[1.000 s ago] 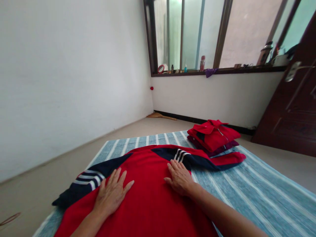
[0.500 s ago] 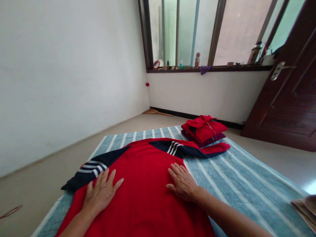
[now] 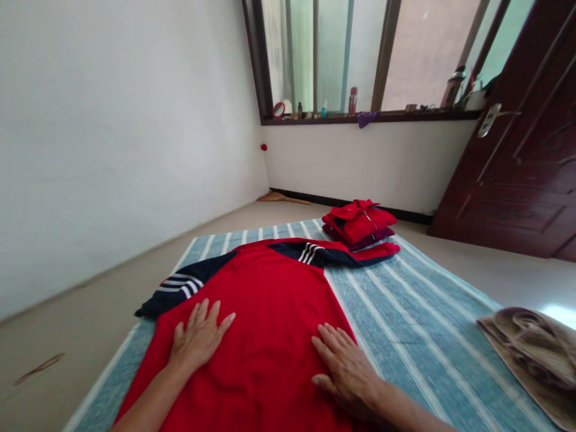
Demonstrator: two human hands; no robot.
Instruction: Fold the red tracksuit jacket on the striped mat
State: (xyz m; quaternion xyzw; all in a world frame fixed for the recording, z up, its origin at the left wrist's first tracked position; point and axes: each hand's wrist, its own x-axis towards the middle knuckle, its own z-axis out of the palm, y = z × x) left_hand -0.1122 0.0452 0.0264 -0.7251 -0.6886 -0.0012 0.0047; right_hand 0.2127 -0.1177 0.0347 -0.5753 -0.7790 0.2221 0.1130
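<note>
A red jacket (image 3: 270, 300) with navy, white-striped sleeves lies spread out flat on a blue striped mat (image 3: 405, 324). My left hand (image 3: 198, 339) rests palm down on the jacket's left side, fingers spread. My right hand (image 3: 346, 366) lies flat and open on its right edge, near the mat. Neither hand holds anything. The right sleeve (image 3: 342, 255) stretches toward a folded pile at the far end.
A stack of folded red and purple clothes (image 3: 360, 223) sits at the mat's far corner. A beige folded cloth (image 3: 531, 354) lies at the right. White walls stand left and ahead, a dark wooden door (image 3: 517, 168) to the right, small bottles on the window sill (image 3: 351, 117).
Both hands have slid down the jacket toward me, staying flat. The view has tilted down and the beige cloth has come into sight at the right.
</note>
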